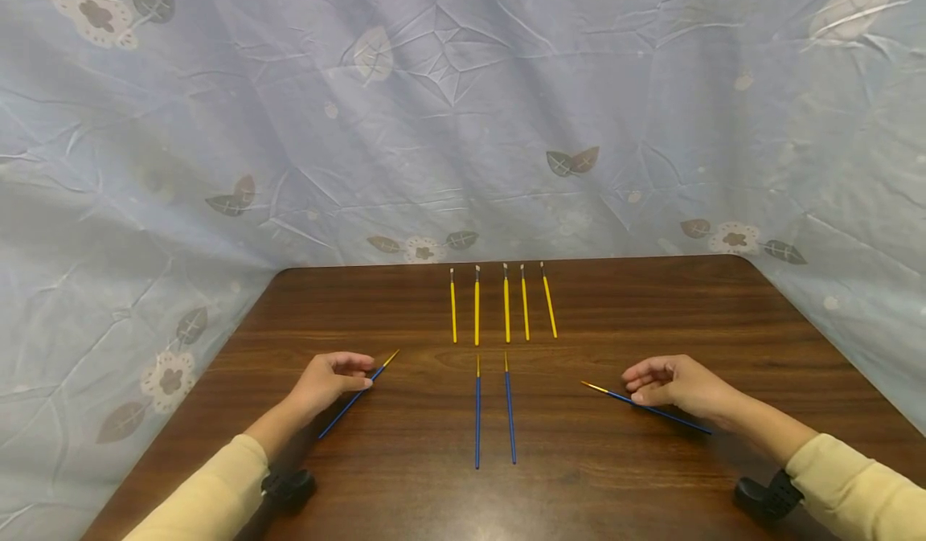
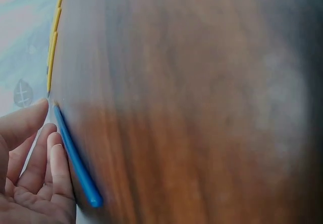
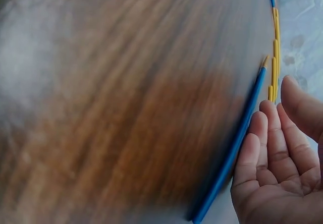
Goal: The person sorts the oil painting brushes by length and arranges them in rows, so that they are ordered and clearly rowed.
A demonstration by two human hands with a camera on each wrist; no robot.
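My left hand (image 1: 327, 382) hovers over a thin blue paintbrush (image 1: 342, 412) at the left of the table. In the left wrist view that paintbrush (image 2: 78, 158) lies beside the fingers, and the thumb is apart from them. On the right, my right hand (image 1: 683, 384) is held at another blue paintbrush (image 1: 673, 417). The right wrist view shows this paintbrush (image 3: 229, 156) alongside the relaxed fingers, with a gap between thumb and fingers. Two more blue paintbrushes, one on the left (image 1: 477, 422) and one on the right (image 1: 510, 422), lie between the hands, gold ends pointing away.
Several yellow-handled brushes (image 1: 477, 312) lie in a row near the far edge of the brown wooden table (image 1: 615, 493), pale tips pointing away. A patterned pale cloth (image 1: 448, 139) hangs behind the table and along its sides.
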